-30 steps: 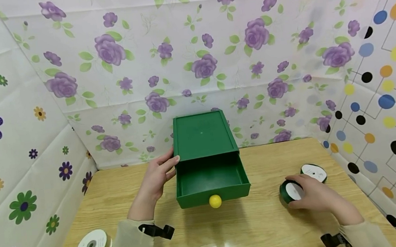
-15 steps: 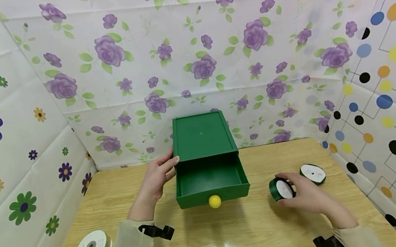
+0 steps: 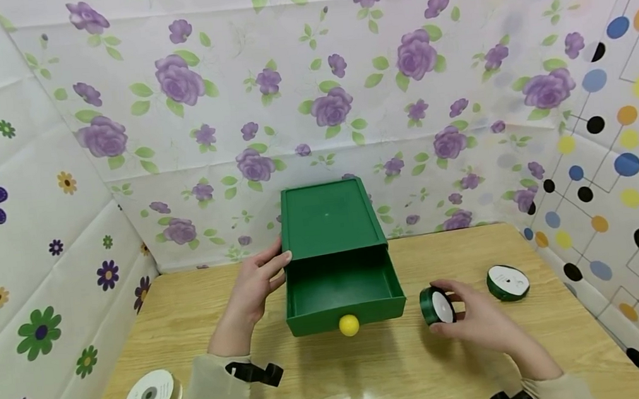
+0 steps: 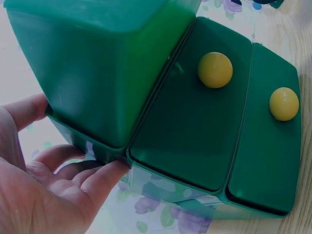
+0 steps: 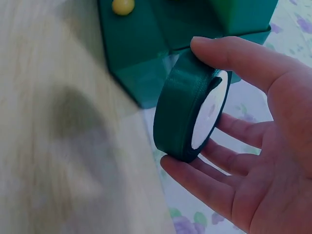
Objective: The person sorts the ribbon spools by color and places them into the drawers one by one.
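Observation:
On the table stands a green drawer cabinet (image 3: 329,217) with its top drawer (image 3: 343,286) pulled out and bare inside. My left hand (image 3: 250,288) rests against the cabinet's left side, fingers extended and fingertips touching it near the front corner. In the left wrist view, two lower drawers (image 4: 190,126) with yellow knobs are closed. My right hand (image 3: 472,313) holds a roll of dark green ribbon (image 3: 436,306) by its edges, thumb on one side and fingers on the other, right of the open drawer. The right wrist view shows the ribbon roll (image 5: 180,107) raised off the table.
Another green ribbon roll (image 3: 508,282) with a white face lies behind and right of my right hand. White ribbon spools (image 3: 150,398) lie at the front left of the wooden table (image 3: 335,375). Patterned cloth walls stand behind and at both sides.
My right hand has lifted the green ribbon roll and carried it left towards the drawer, away from the other green roll. My left hand has stayed on the cabinet.

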A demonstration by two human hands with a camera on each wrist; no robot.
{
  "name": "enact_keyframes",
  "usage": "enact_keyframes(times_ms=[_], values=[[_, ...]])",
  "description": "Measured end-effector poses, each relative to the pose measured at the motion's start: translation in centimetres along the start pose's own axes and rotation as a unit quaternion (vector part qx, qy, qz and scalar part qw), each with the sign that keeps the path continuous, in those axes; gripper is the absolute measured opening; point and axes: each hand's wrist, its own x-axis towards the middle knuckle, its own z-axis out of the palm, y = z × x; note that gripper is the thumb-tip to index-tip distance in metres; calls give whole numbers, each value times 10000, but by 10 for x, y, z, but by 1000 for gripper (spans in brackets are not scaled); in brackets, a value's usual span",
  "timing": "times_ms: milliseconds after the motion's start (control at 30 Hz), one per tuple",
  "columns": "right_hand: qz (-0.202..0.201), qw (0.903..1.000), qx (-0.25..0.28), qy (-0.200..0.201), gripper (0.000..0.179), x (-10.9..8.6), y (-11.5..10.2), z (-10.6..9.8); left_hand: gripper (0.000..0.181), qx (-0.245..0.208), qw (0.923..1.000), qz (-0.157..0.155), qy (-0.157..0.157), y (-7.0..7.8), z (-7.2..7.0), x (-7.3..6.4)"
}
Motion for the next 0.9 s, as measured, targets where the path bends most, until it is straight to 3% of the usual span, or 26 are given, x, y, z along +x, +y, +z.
enact_keyframes(times_ms=[233,433,633,767,900], values=[[-307,9985,336,314,83,6,-24,-9,70,-23,10000,21,1,-1,0,0],[-302,9930,1057,431,83,7,-62,-25,70,-45,10000,16,19,-1,1,1],[-686,9861,1408,547,76,12,-101,-30,69,-27,10000,27,41,1,1,0],[-964,9839,1411,529,75,20,-121,-30,70,-19,10000,-5,46,2,1,0],[-1345,9858,915,407,78,32,-141,-26,70,-13,10000,-70,69,1,1,0]])
